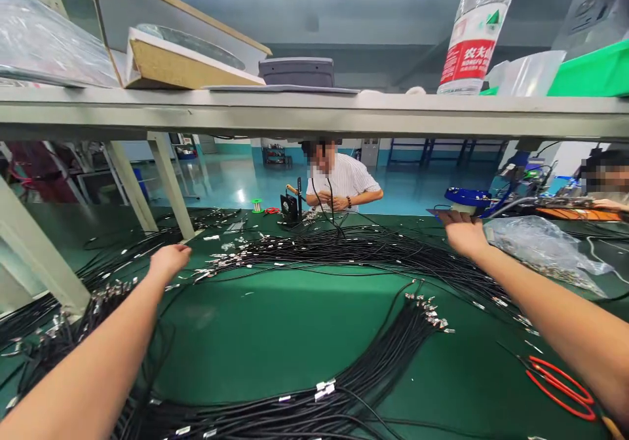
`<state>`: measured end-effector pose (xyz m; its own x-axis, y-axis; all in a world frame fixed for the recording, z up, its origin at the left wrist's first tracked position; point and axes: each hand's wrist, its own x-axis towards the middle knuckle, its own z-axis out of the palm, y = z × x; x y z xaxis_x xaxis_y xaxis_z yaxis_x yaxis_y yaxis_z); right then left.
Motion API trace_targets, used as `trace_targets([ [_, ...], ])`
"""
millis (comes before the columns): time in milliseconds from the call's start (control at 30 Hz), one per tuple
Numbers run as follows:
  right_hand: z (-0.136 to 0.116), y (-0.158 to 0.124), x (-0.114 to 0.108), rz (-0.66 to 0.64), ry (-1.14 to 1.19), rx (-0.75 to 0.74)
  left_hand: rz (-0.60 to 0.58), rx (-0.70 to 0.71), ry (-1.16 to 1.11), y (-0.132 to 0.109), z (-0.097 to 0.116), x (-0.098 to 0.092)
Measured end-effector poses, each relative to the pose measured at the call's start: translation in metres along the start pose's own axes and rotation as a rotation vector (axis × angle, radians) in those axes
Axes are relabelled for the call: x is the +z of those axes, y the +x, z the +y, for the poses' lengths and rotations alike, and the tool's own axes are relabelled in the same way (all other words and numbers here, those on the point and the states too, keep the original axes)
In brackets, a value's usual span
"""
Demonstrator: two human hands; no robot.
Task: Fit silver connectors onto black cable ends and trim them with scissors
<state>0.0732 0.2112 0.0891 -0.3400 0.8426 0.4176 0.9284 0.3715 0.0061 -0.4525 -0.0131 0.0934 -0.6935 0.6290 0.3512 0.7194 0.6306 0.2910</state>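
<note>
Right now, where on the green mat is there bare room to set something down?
Widest bare patch: the green mat between the far black cable arc and the near bundle. Smaller: beside the red-handled pliers. Crowded: the cable heap at left.

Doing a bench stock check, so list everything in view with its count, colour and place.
Coaxial cables with crimped connectors: too many to count, black with silver ends, in loops across the bench
Work mat: one, green, covering the bench
Red-handled pliers: one, red, lower right on the mat
Plastic bag: one, clear, right side of the bench
Water bottle: one, clear with red label, on the shelf
Plastic bin: one, green, on the shelf's right end
Shelf: one, grey, above the bench
Co-worker: one, striped shirt, across the bench
Left hand: one, above the cables, left
Right hand: one, at the far right of the cables
</note>
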Motion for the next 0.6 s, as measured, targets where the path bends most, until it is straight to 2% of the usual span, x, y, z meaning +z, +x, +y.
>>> trace_targets([
  [67, -0.029, -0.006, 0.009, -0.016, 0.023, -0.015, -0.054, -0.032, 0.032, 0.004, -0.005, 0.003],
  [167, -0.079, -0.055, 0.020, -0.134, 0.112, -0.144, -0.186, 0.090, 0.004, -0.014, 0.003, 0.017],
  [233, -0.111, -0.107, 0.021, -0.229, 0.196, -0.243, -0.309, 0.255, -0.053, -0.047, 0.013, 0.025],
  [300, -0.139, -0.160, 0.018, -0.359, 0.359, -0.309, -0.455, 0.429, -0.123, -0.093, 0.023, 0.027],
  [333, -0.152, -0.183, 0.016, -0.425, 0.432, -0.290, -0.579, 0.580, -0.194, -0.118, 0.026, 0.026],
  [400, -0.171, -0.217, 0.012, -0.522, 0.471, -0.258, -0.726, 0.712, -0.247, -0.165, 0.032, 0.023],
  [500, -0.189, -0.239, 0.011, -0.519, 0.459, -0.266, -0.791, 0.784, -0.197, -0.214, 0.037, 0.024],
  [600, -0.194, -0.245, 0.013, -0.496, 0.457, -0.319, -0.734, 0.765, -0.172, -0.231, 0.040, 0.032],
])
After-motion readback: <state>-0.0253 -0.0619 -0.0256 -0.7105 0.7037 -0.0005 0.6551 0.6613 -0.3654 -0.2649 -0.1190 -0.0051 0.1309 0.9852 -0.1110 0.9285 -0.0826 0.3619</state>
